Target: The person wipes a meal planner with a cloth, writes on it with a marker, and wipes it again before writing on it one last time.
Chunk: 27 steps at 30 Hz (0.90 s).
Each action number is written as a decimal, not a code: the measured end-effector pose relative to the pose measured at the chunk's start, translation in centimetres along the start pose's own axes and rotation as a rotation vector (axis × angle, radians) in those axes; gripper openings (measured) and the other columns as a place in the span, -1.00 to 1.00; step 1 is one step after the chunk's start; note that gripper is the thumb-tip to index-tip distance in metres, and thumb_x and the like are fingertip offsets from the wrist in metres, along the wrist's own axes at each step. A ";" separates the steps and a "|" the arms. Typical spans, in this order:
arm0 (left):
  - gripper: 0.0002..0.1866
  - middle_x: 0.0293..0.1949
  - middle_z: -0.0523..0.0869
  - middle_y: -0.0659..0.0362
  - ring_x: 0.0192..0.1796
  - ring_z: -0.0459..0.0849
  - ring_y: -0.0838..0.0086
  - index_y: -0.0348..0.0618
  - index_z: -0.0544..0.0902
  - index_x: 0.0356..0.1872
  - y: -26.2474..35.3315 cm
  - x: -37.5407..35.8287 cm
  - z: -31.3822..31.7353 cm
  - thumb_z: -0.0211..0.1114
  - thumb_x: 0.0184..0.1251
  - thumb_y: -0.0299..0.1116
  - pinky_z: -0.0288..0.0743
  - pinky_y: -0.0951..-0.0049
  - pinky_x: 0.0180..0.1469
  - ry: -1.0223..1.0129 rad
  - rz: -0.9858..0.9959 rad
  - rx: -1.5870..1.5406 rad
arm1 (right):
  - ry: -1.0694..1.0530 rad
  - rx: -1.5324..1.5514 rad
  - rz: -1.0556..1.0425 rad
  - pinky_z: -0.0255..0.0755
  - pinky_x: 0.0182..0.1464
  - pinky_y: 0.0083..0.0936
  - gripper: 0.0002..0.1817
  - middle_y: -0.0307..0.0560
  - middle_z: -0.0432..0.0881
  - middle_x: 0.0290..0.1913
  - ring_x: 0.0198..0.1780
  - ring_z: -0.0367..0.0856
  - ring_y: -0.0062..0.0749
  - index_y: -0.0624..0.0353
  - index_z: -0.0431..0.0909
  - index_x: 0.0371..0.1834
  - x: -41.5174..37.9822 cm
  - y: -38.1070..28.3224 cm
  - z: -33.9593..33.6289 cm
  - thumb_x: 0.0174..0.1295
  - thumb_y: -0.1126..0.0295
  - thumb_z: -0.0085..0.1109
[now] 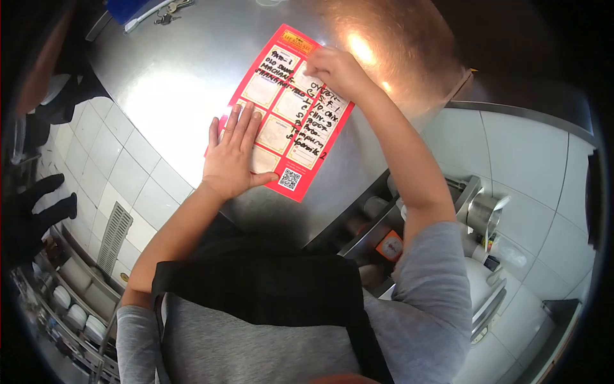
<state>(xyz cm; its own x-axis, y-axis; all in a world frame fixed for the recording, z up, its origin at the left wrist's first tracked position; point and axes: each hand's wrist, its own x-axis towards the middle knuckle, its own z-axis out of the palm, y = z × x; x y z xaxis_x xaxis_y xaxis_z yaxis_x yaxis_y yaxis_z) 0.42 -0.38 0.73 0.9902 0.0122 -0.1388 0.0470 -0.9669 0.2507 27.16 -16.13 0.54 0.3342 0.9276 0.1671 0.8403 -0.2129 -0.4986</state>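
Note:
A red-bordered paper sheet (268, 137) lies on the shiny steel table (211, 38), with pale boxes, black handwriting and a QR code near its lower corner. My left hand (235, 160) rests flat on the sheet's left edge, fingers stretched out and thumb apart. Over the upper right part of the sheet, my right hand (336, 72) is closed, its fingers pinched together and touching the paper or just above it. What those fingers hold, if anything, I cannot make out.
Keys (167, 18) and a white stick-like item (144, 18) lie at the table's far left edge. Below right are an orange dial scale (389, 246) and a metal pot (483, 212). Dishes (77, 315) stand on a rack at lower left. Another person's dark shoes (54, 198) show at left.

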 end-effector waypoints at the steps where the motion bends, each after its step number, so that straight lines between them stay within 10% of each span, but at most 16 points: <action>1: 0.28 0.54 -0.02 -0.04 0.58 -0.12 0.14 -0.29 0.07 0.47 0.0 0.1 0.0 0.11 -0.11 0.58 -0.23 -0.22 0.46 0.002 -0.005 0.002 | -0.011 -0.008 0.012 0.52 -0.06 -0.39 -0.93 -0.13 0.66 -0.25 -0.12 0.62 -0.27 0.17 0.67 -0.39 -0.9 0.3 -0.2 0.05 0.54 0.25; 27: 0.33 0.55 -0.09 -0.05 0.59 -0.22 0.10 -0.31 -0.05 0.49 0.0 0.1 0.4 0.18 -0.13 0.54 -0.29 -0.26 0.45 -0.029 0.019 0.014 | 0.009 0.074 -0.013 0.46 -0.06 -0.32 -0.95 -0.10 0.61 -0.28 -0.12 0.57 -0.19 0.20 0.63 -0.38 -2.2 -0.4 0.7 0.07 0.51 0.24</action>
<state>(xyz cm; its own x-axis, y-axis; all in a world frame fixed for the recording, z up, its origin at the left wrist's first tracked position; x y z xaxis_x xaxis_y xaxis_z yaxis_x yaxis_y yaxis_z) 0.46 -0.45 0.29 0.9867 -0.0137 -0.1622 0.0259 -0.9705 0.2398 25.76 -17.92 -0.19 0.3273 0.9274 0.1812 0.8110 -0.1774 -0.5575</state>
